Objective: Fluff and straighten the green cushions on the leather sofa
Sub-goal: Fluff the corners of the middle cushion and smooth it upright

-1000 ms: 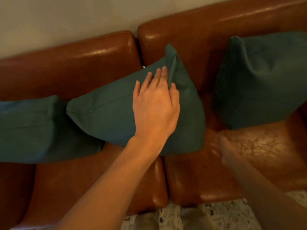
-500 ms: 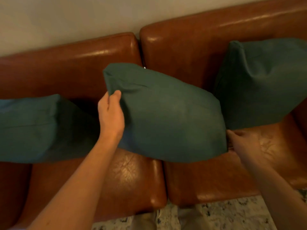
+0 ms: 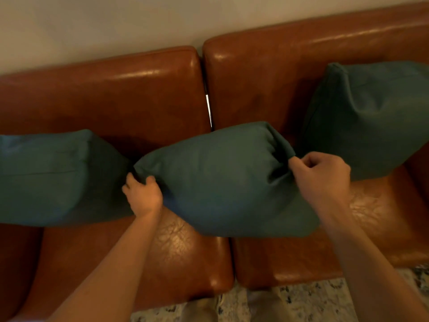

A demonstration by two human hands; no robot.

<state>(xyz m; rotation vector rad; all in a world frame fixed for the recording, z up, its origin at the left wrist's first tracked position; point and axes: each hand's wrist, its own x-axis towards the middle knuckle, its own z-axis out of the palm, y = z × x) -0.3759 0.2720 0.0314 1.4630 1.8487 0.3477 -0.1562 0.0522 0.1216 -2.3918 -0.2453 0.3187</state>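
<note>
A: Middle cushion, head view: straddles the seam between the two seat pads of the sofa, long axis left-right, lying between the hands.

B: Grip state?

A: Left hand pinches its left corner; right hand bunches the right-end fabric, fingers curled round it. Both equally near, one per end.

B: Count?

A: Three green cushions: left cushion touching it, right cushion leaning on the backrest. Two hands.

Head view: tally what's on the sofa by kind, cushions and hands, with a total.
Green cushions: 3, the left cushion, the middle cushion, the right cushion
Hands gripping the middle cushion: 2, the left hand, the right hand
Total: 5
</note>
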